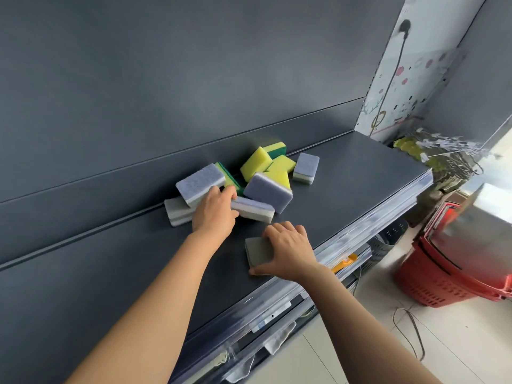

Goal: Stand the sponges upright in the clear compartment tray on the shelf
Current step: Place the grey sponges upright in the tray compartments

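A pile of sponges (pixel 249 176) lies on the dark shelf (pixel 360 173), close to its back edge where it meets the dark back wall (pixel 166 79). Some are yellow with a green side and some are purple-blue with grey and white layers. They lean on each other every which way, and one purple-blue sponge (pixel 305 168) stands a little apart at the right end of the pile. The left hand (pixel 216 212) reaches into the pile; its fingers (pixel 230 193) are curled among the sponges and touch a flat purple-blue sponge (pixel 253 208), but I cannot tell if they are gripping it. A grey sponge (pixel 177 214) lies just left of that hand, under a tilted purple-blue one. Nearer the front edge, one more grey sponge (pixel 259 250) lies flat and away from the pile. The right hand (pixel 291 245) is on top of it, fingers spread over it and thumb (pixel 260 270) hooked on its near side, holding it down. The front edge of the shelf has a clear plastic strip (pixel 388 212). Below it, lower shelves show more clear strips. Past the right end of the shelf, a red shopping basket (pixel 448 261) sits on the pale floor (pixel 443 342). A wall with small pictures (pixel 410 87) rises behind the right end.
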